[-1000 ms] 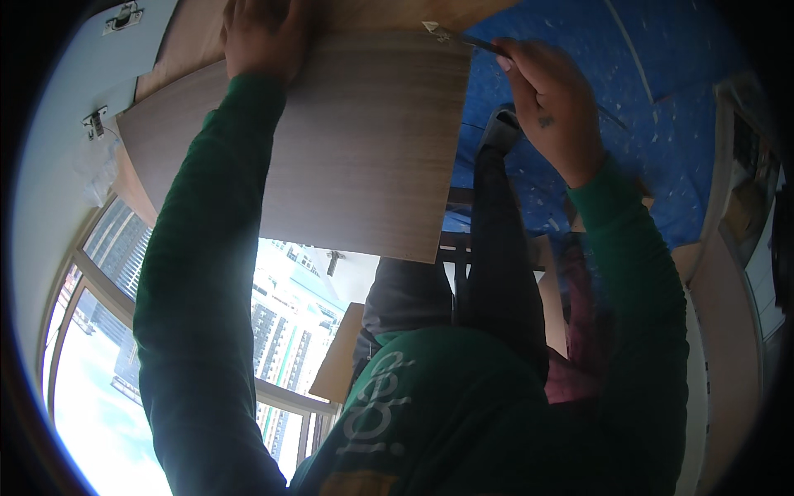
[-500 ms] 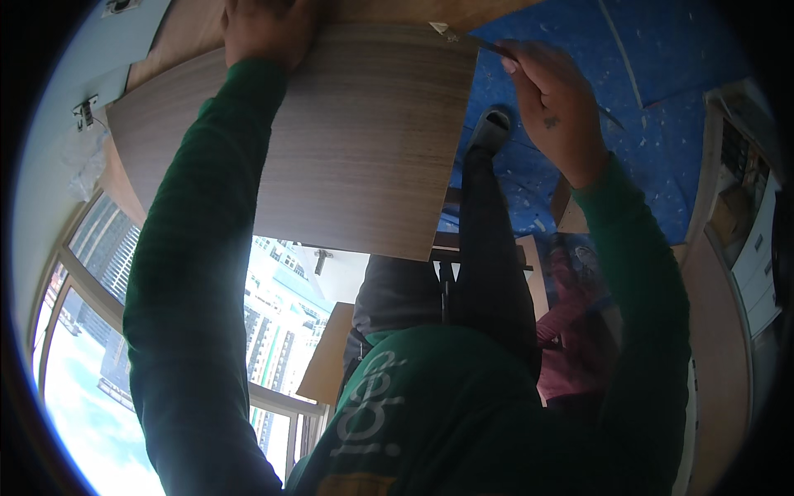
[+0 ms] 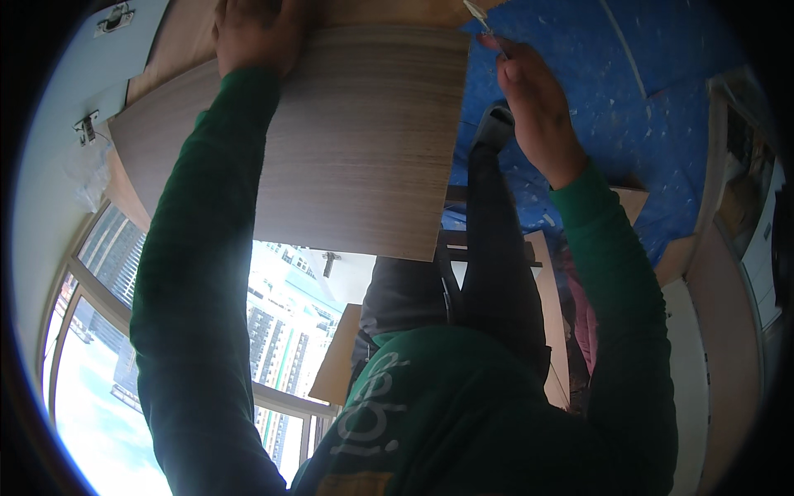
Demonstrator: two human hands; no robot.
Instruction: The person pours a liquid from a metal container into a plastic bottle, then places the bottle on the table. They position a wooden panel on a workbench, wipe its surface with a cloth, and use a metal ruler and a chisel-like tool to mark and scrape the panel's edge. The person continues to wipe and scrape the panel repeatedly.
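A wood-grain panel (image 3: 364, 140) in grey-brown lies across the upper middle. My left hand (image 3: 258, 37) rests at its far edge, palm down, fingers spread and partly cut off by the top of the picture. Beyond the panel's right corner my right hand (image 3: 533, 103) is closed on a thin tool with a pale, pointed tip (image 3: 477, 11). Most of the tool is hidden in the fist, so its exact kind is unclear. Its tip points away, up and left, apart from the panel.
Blue sheeting (image 3: 612, 91) with pale scraps covers the floor at right. My sandalled foot (image 3: 496, 126) stands on it. Pale doors with metal hinges (image 3: 86, 128) are at far left, near a window (image 3: 91, 331). Boards and part of a person in maroon (image 3: 582, 306) show at lower right.
My right hand has shifted left and turned, swinging the tool's tip off the panel's corner. My left hand has moved slightly left. Less of the person in maroon shows.
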